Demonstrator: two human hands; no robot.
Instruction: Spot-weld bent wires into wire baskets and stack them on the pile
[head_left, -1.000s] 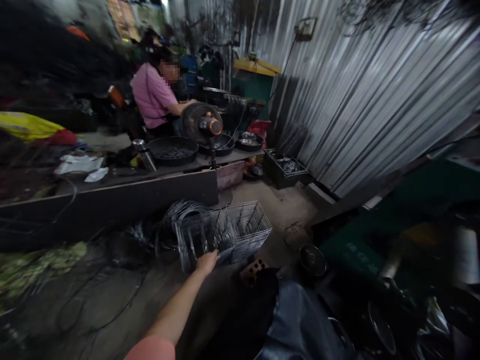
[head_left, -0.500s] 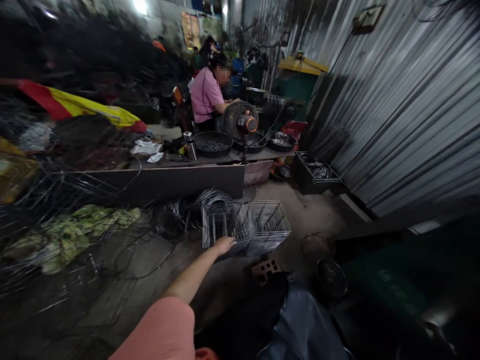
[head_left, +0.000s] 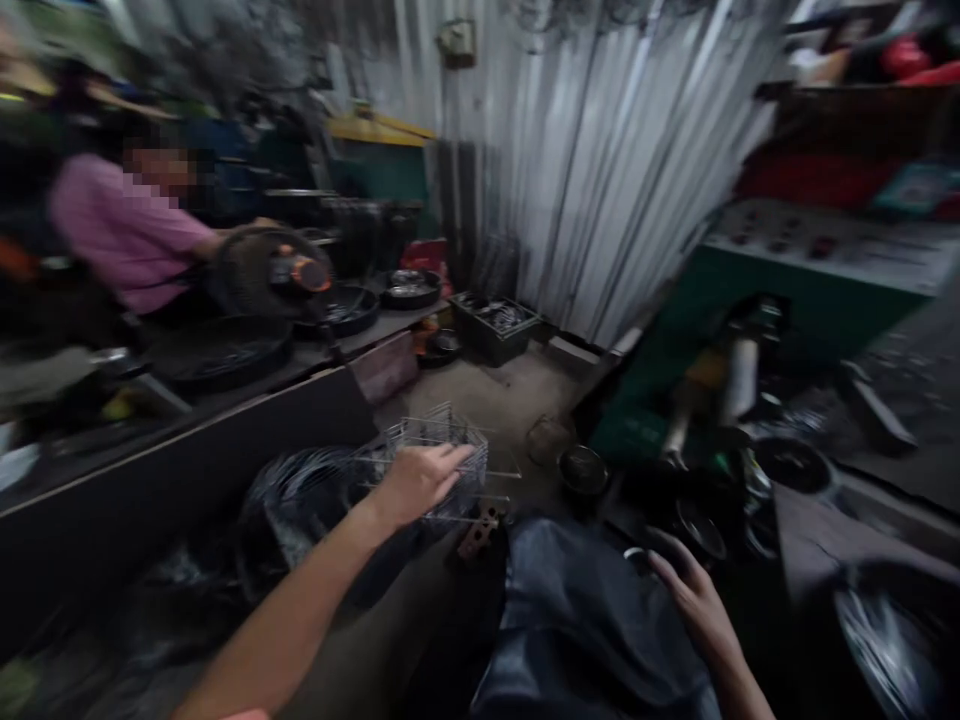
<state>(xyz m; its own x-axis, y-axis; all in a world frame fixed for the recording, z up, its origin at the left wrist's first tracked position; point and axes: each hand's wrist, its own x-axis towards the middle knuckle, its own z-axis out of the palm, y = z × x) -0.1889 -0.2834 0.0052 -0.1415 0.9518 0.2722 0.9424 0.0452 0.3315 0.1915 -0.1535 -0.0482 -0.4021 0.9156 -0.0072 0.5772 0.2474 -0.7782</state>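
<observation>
The left hand (head_left: 420,482) reaches over a wire basket (head_left: 450,425), which sits low, just off the near end of the dark board (head_left: 285,425) edging the counter (head_left: 390,322), with a perforated brick (head_left: 478,532) near it. That spot presumably keeps the basket within easy arm's reach. Loose wire ends jut out to the right below the hand; blur hides whether they belong to the basket or to a separate piece.

The left fingers lie close together, nearly straight and pointing right, with only a narrow gap to the thumb. They touch or cross the wires, but I cannot tell whether they grip.

The right hand (head_left: 686,580) is beside the dark sheet (head_left: 577,620) over the lap. Its fingers are bent, the thumb spread somewhat apart, close to a shiny curved rim (head_left: 636,553); shadow hides any hold. The sheet probably shields the legs.

Round trays, one a black tray (head_left: 217,350), line the counter's edge, likely for handy reach.
</observation>
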